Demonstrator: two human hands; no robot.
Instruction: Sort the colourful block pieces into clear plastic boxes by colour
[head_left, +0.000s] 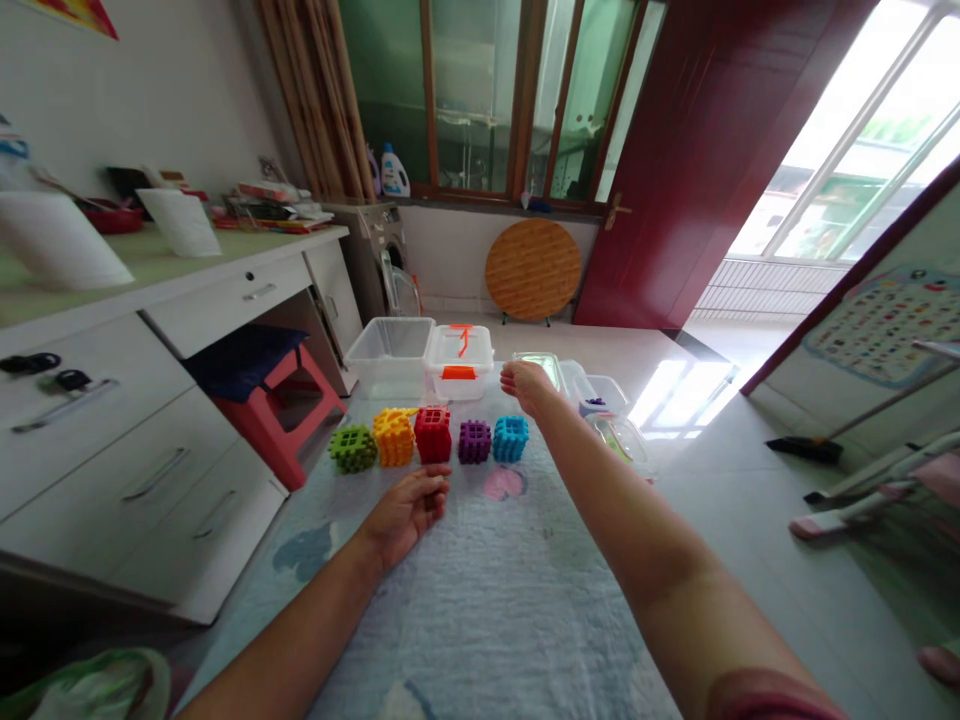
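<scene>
Cubes: green (pixel 352 449), yellow (pixel 394 436), red (pixel 433 433), purple (pixel 474 441), blue (pixel 511 438); pale blue rug (pixel 487 600).

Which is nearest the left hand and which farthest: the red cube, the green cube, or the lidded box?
From the left hand:
1. Red cube, just beyond the fingertips.
2. Green cube, at the row's left end.
3. Lidded box, behind the row.

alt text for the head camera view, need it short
A person's left hand rests on a pale blue mat before a row of five colourful lattice cubes. The right hand reaches past them toward clear plastic boxes on the floor.
</scene>
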